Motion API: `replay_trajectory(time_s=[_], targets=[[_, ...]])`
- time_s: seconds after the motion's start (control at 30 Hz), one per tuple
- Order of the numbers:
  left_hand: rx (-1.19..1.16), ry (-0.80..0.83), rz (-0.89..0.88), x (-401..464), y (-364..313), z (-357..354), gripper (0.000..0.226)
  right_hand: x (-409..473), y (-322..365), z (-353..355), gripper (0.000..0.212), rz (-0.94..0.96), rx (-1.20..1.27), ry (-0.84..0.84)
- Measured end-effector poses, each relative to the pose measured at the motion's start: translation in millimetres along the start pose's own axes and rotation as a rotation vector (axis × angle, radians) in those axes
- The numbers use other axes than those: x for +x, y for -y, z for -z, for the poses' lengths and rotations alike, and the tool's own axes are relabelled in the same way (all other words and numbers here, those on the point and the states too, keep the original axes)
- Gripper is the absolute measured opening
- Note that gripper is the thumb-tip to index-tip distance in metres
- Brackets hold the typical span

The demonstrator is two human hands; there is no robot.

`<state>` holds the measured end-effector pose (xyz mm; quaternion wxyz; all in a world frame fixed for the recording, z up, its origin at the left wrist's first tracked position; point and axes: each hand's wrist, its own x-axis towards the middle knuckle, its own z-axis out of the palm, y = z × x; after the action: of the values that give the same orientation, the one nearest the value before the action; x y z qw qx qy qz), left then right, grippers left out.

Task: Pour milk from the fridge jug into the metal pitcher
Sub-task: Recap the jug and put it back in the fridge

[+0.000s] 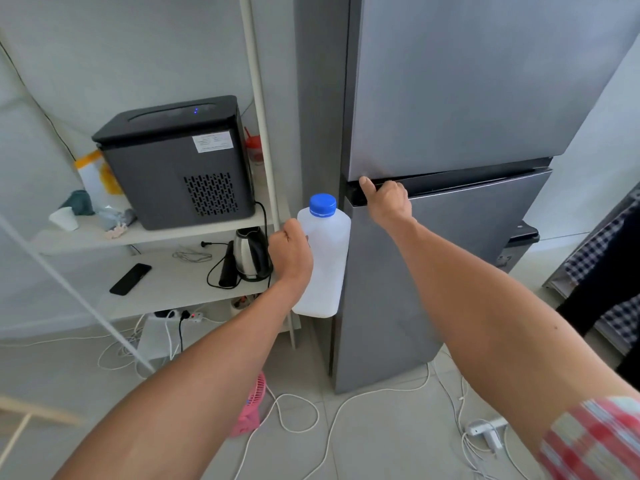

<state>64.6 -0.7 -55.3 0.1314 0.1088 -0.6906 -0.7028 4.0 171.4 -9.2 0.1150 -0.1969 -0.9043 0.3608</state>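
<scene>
A white plastic milk jug (327,258) with a blue cap (322,204) hangs upright in the air just left of the grey fridge (450,98). My left hand (291,252) grips the jug by its handle side. My right hand (386,200) reaches the recessed handle at the top edge of the fridge's lower door (433,258), fingers curled into the gap and thumb pointing up. Both fridge doors look closed. The metal pitcher is not in sight.
Left of the fridge a white shelf unit (194,233) carries a black ice maker (176,161), a steel kettle (251,254), a phone (130,278) and a paper cup (65,218). Cables, a power strip (485,429) and a pink fan (252,407) lie on the floor.
</scene>
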Motion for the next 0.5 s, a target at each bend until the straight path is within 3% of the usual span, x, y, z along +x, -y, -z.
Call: replay_trajectory(time_s=[0.13, 0.5], targets=[[0.016, 0.028, -0.014, 1.0, 0.1, -0.1, 0.036, -17.8, -10.3, 8.1, 0.067, -0.039, -0.035, -0.058], [0.039, 0.155, 0.089, -13.2, 24.3, -24.0, 0.036, -86.7, -61.4, 87.6, 0.049, -0.335, -0.153, -0.177]])
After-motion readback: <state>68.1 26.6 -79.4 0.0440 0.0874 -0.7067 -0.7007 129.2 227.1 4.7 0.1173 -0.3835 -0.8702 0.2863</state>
